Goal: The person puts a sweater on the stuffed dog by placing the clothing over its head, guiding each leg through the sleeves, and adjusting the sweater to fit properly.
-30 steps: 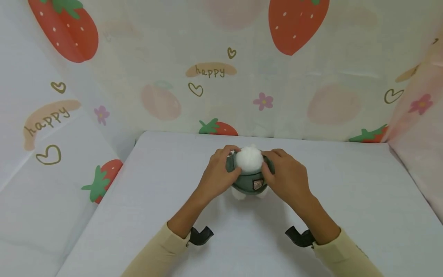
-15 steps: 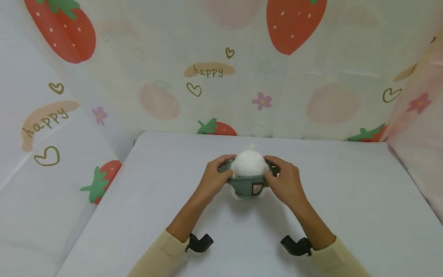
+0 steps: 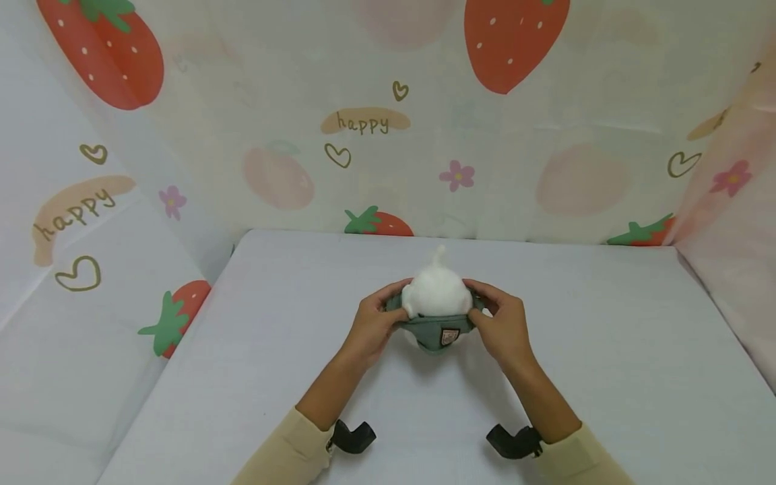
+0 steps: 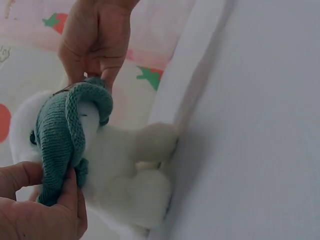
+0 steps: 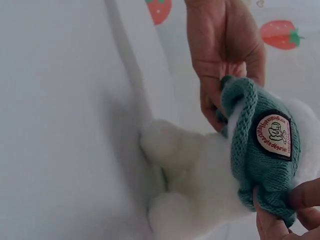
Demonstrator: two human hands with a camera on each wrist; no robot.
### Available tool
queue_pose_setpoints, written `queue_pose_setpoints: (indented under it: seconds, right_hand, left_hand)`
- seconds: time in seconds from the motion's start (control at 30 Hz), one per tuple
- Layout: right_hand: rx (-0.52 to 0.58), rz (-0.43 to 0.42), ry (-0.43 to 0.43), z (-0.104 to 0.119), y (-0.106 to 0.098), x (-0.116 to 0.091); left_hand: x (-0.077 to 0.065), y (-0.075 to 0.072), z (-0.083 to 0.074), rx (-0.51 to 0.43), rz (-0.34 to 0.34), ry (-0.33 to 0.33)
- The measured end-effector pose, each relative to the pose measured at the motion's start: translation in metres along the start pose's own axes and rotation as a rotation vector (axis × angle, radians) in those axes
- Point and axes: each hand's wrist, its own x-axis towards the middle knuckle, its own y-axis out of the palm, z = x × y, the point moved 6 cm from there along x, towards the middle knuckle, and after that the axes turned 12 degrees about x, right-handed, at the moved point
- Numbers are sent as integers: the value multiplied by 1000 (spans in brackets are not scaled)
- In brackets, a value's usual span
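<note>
A white plush animal stands on its two stubby feet on the white table, with a small white tuft sticking up behind. Round its head lies a green knitted sweater with a shield-shaped patch on the side toward me. My left hand pinches the knit's left edge between thumb and fingers. On the opposite edge, my right hand grips it likewise, stretching it wide. A dark eye shows just above the knit in the left wrist view, and a pale muzzle peeks from its rolled rim.
The table is covered in white cloth. Behind it hangs a backdrop printed with strawberries, hearts and flowers. Black wrist mounts stick out from both cuffs over the near part of the table.
Both hands have drawn the sweater down and outward, so more of the white head and the tuft shows above it. The feet, visible from above earlier, are now mostly hidden.
</note>
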Motion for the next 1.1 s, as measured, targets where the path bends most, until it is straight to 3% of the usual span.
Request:
queue_pose_setpoints:
  seconds: [0.13,0.27,0.4,0.53,0.6,0.7,0.83,0.97,1.1]
  right_hand:
    - [99,-7,71,-8,-2,1]
    - [27,7,43,-4,-5,2]
    - [-145,38,-110,9,-8,4]
    - [-272,62,-312,26,-9,6]
    - [-312,90,-392,33,-7,8]
    - [-351,159,-480,42,0,10]
    - [-368,247,-547,47,10,13]
    - [-375,266,-568,48,18,15]
    - [-377,232,-558,47,19,16]
  left_hand:
    - [1,-2,3,-51,7,-13]
    - [0,-4,2,8,-24,-6]
    - [-5,-8,0,54,-67,-9]
    - [-16,-10,6,65,-98,-87]
    - [-21,-7,12,70,-62,-145]
    - [-29,3,21,99,66,-230]
    - [-36,18,29,163,228,-262]
    - [-36,24,31,205,255,-211]
    - [-35,25,33,265,250,-174]
